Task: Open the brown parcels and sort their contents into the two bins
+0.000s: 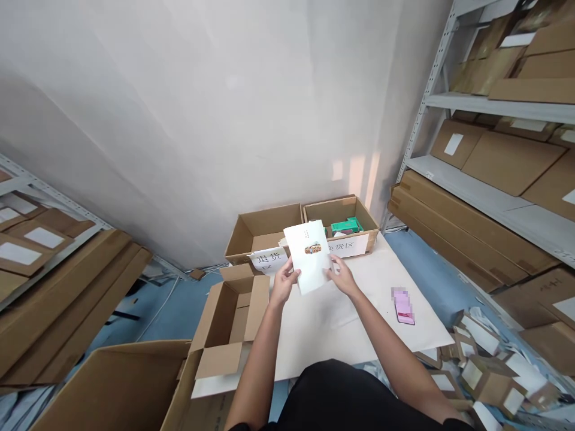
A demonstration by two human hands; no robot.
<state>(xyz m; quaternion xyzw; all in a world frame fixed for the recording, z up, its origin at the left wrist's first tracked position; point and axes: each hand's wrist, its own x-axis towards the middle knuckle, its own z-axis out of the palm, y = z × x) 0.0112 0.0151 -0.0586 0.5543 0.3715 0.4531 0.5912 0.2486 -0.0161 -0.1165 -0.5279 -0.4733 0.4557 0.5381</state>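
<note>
My left hand (284,284) and my right hand (342,275) hold up a white paper packet (309,254) between them, gripping its two long edges. It has a small colour picture and a few lines of print on its face. Beyond it stand two open cardboard trays. The right tray (340,209) holds a green box (345,226), and the left tray (263,227) holds some white paper. Paper signs in Chinese, 退货区 (268,260) and 换货区 (348,245), hang on their fronts. To my right, a pink packet (403,312) with a blurred label lies on the white-covered table (372,305).
An open cardboard carton (229,317) stands at the table's left edge, with another (112,383) below it. Metal shelves stacked with flat brown cartons line both sides. Small opened cartons (485,377) lie heaped on the blue floor at lower right. A white wall rises behind the table.
</note>
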